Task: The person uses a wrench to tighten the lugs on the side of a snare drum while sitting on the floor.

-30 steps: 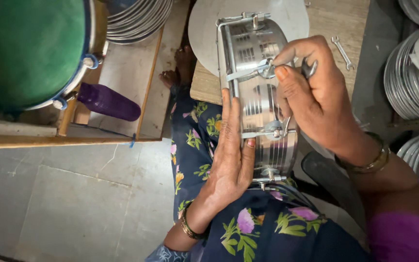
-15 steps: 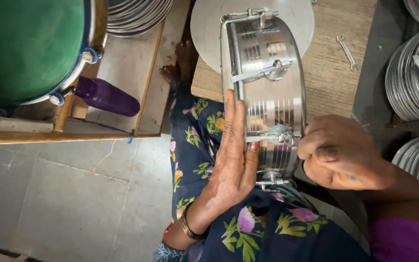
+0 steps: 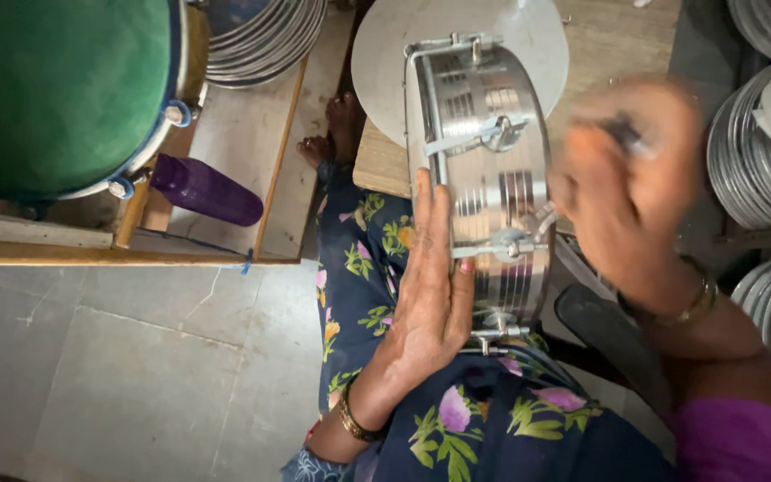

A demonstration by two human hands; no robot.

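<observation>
Left hand (image 3: 430,295) flat, fingers extended; right hand (image 3: 626,187) raised (blurred).

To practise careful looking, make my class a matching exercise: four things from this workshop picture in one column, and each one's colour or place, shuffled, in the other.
Things
1. drum shell
2. bottle
3. big drum head
4. left hand

Descriptions
A. green, top left corner
B. shiny steel with tension rods, standing on its edge on the lap
C. flat against the shell's left side
D. purple, lying on the wooden frame

Pairs: 1-B, 2-D, 3-A, 4-C
</observation>
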